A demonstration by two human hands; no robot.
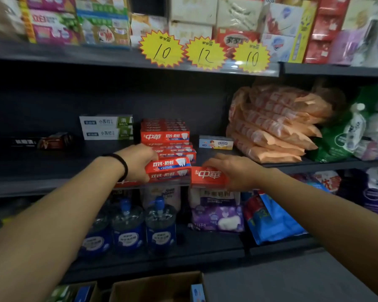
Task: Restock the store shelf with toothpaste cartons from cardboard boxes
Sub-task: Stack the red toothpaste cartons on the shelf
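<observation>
Red toothpaste cartons (pixel 165 136) are stacked on the dark middle shelf (pixel 52 168). At the shelf's front edge my left hand (pixel 138 161) grips the left end of two stacked red cartons (pixel 169 168). Just right of them my right hand (pixel 231 170) holds another red carton (pixel 207 175) by its right end, resting at the shelf edge. Two white and green toothpaste cartons (pixel 106 127) stand further back on the left. An open cardboard box (pixel 155 286) sits on the floor below, with a blue carton (pixel 197 292) showing inside.
A small blue carton (pixel 215 142) lies behind my right hand. Orange packets (pixel 271 125) pile up at the shelf's right. Yellow price tags (pixel 204 52) hang from the upper shelf. Blue-capped bottles (pixel 129 227) and purple packs (pixel 217 216) fill the lower shelf.
</observation>
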